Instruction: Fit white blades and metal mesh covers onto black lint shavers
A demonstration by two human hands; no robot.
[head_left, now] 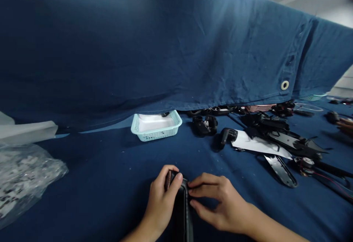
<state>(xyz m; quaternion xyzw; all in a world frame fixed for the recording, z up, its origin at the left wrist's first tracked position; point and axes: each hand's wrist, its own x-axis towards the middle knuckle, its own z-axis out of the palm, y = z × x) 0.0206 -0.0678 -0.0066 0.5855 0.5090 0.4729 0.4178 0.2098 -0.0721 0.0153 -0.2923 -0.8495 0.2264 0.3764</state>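
A long, narrow black plastic part (188, 216) with a raised rim points away from me at the bottom middle of the head view. My left hand (164, 198) wraps round its far end, thumb on top, and a brownish edge shows between the fingers. From the other side, my right hand (217, 201) has its thumb and fingertips closed together at the part's right rim. Whether a small piece sits between those fingertips is hidden. The near end of the part runs out of the frame.
Ahead stands a light-blue plastic basket (158, 134) under a hanging blue cloth (165, 51). Black plastic parts, wires and a white sheet (253, 144) are piled at right, with a curved black shell (281, 170) nearer. A clear bag (27, 176) of small pieces lies left.
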